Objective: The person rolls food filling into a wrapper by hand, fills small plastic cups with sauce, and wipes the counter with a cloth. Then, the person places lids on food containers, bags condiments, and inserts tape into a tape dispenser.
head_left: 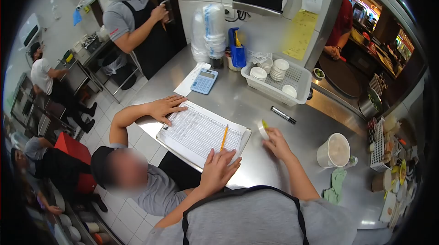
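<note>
My left hand [219, 168] lies with its fingers stretched out over the lower edge of a printed sheet [201, 126] on a clipboard [248, 138]. Just beyond those fingers, a yellow pencil [224, 137] rests on the paper. Between the fingertips of my right hand [277, 144] is a small white cup [263, 130], tilted on its side, with something yellow-green at its rim. A co-worker's hand [167, 108] rests flat on the clipboard's upper left corner. Behind my right hand lies a black marker [283, 115].
A blue calculator [204, 81] stands beyond the clipboard. At the back, a white basket [299, 78] holds stacked small cups. To the right are a white tub [333, 150] and a green cloth [336, 185]. A co-worker [141, 21] stands at the far left corner.
</note>
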Demonstrator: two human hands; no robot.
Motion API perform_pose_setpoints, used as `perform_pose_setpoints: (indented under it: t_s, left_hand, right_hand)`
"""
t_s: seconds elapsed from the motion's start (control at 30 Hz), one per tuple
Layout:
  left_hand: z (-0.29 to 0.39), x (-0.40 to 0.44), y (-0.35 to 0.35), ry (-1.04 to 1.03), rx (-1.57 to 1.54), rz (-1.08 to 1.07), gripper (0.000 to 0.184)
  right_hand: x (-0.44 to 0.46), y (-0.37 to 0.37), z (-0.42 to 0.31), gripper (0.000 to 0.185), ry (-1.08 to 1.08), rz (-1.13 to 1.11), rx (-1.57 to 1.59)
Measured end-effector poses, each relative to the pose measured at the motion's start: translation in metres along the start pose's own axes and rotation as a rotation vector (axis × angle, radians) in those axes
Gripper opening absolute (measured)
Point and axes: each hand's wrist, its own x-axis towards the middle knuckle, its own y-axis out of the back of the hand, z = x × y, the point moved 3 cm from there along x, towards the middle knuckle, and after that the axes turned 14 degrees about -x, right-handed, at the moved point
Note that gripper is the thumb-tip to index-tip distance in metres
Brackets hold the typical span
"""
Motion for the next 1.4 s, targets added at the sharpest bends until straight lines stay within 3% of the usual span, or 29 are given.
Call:
perform_pose_setpoints:
  t_s: [0.1,0.13,0.2,0.27,0.3,0.37,0.4,0.47,0.5,0.53,0.6,0.63,0.7,0.8,0.83,0.9,0.93,0.97,1.0,1.07,1.1,1.13,1.2,1.23,1.27,1.3,1.33,1.37,1.4]
  left_hand:
    - [0.021,0.014,0.0,0.055,0.071,0.062,0.055]
    - [0.033,0.015,0.001,0.11,0.129,-0.023,0.056]
    - [0.029,0.018,0.004,0.186,0.047,-0.223,0.038]
    - [0.024,0.005,0.021,0.182,-0.091,-0.247,0.023]
    - [0.031,-0.004,0.036,0.161,-0.135,-0.17,0.018]
    - [0.033,-0.031,0.069,0.185,-0.192,-0.024,0.018]
    - [0.047,-0.047,0.095,0.32,-0.124,0.008,0.018]
    - [0.035,-0.103,0.126,0.286,-0.377,0.539,0.016]
    - [0.041,-0.137,0.148,0.388,-0.456,0.769,0.015]
    - [0.031,-0.18,0.166,0.374,-0.515,1.03,0.022]
    - [0.04,-0.263,0.194,0.053,-0.538,1.527,0.03]
    - [0.047,-0.308,0.2,0.083,-0.419,1.795,0.027]
    - [0.053,-0.416,0.199,-0.091,-0.33,2.163,0.023]
    - [0.067,-0.569,0.178,-0.22,-0.105,2.594,0.024]
    - [0.064,-0.625,0.17,-0.166,-0.187,2.603,0.038]
    - [0.05,-0.716,0.137,-0.022,-0.425,2.818,0.12]
    - [0.049,-0.726,0.113,0.053,-0.453,2.891,0.126]
    - [0.054,-0.712,0.09,0.363,-0.255,3.012,0.121]
    - [0.049,-0.698,0.072,0.314,-0.403,2.87,0.114]
    - [-0.011,-0.695,0.029,0.681,-0.39,2.832,0.084]
    - [-0.039,-0.672,0.004,0.863,-0.567,2.453,0.089]
    - [-0.077,-0.65,-0.028,1.292,-0.435,2.499,0.096]
    - [-0.14,-0.594,-0.082,1.76,-0.557,1.914,0.095]
    - [-0.186,-0.57,-0.111,1.718,-0.637,1.406,0.083]
    - [-0.207,-0.518,-0.119,1.541,-0.524,1.021,0.077]
    - [-0.222,-0.461,-0.128,1.271,-0.321,0.679,0.072]
    - [-0.231,-0.404,-0.137,0.986,-0.158,0.491,0.066]
    - [-0.198,-0.325,-0.117,0.942,-0.068,0.087,0.061]
    - [-0.169,-0.269,-0.106,0.966,-0.027,-0.101,0.057]
  right_hand:
    - [-0.014,0.049,-0.072,0.03,0.24,-0.594,0.341]
    - [-0.016,0.064,-0.098,0.029,0.279,-0.746,0.371]
    - [-0.024,0.066,-0.123,0.029,0.379,-0.977,0.385]
    - [-0.038,0.051,-0.137,0.04,0.181,-0.94,0.934]
    - [-0.046,0.042,-0.146,0.04,0.239,-1.055,0.925]
    - [-0.045,0.03,-0.148,0.057,0.124,-0.633,0.88]
    - [-0.044,0.027,-0.149,0.066,0.151,-0.641,0.832]
    - [-0.041,0.016,-0.142,0.067,0.162,-0.798,0.809]
    - [-0.039,0.011,-0.139,0.067,0.115,-0.864,0.765]
    - [-0.036,0.006,-0.141,0.067,0.147,-0.91,0.767]
    - [-0.035,-0.006,-0.142,0.064,0.171,-1.063,0.618]
    - [-0.035,-0.011,-0.147,0.064,0.197,-1.094,0.612]
    - [-0.037,-0.02,-0.157,0.06,0.262,-1.089,0.597]
    - [-0.045,-0.024,-0.176,0.058,0.39,-1.122,0.562]
    - [-0.048,-0.025,-0.18,0.057,0.444,-1.131,0.516]
    - [-0.055,-0.027,-0.182,0.055,0.452,-1.142,0.506]
    - [-0.06,-0.026,-0.179,0.054,0.447,-1.142,0.496]
    - [-0.062,-0.023,-0.177,0.054,0.399,-1.11,0.497]
    - [-0.064,-0.019,-0.178,0.054,0.425,-1.117,0.453]
    - [-0.071,-0.012,-0.166,0.052,0.431,-1.106,0.418]
    - [-0.076,-0.009,-0.158,0.051,0.425,-1.093,0.43]
    - [-0.082,-0.004,-0.151,0.049,0.429,-1.08,0.426]
    - [-0.094,0.007,-0.143,0.045,0.413,-1.089,0.411]
    - [-0.1,0.012,-0.138,0.043,0.403,-1.109,0.405]
    - [-0.107,0.013,-0.129,0.042,0.349,-1.101,0.419]
    - [-0.11,0.01,-0.125,0.042,0.329,-1.092,0.41]
    - [-0.117,0.008,-0.118,0.042,0.318,-1.073,0.417]
    - [-0.124,0.007,-0.109,0.042,0.303,-1.059,0.422]
    - [-0.13,0.006,-0.102,0.043,0.209,-1.095,0.439]
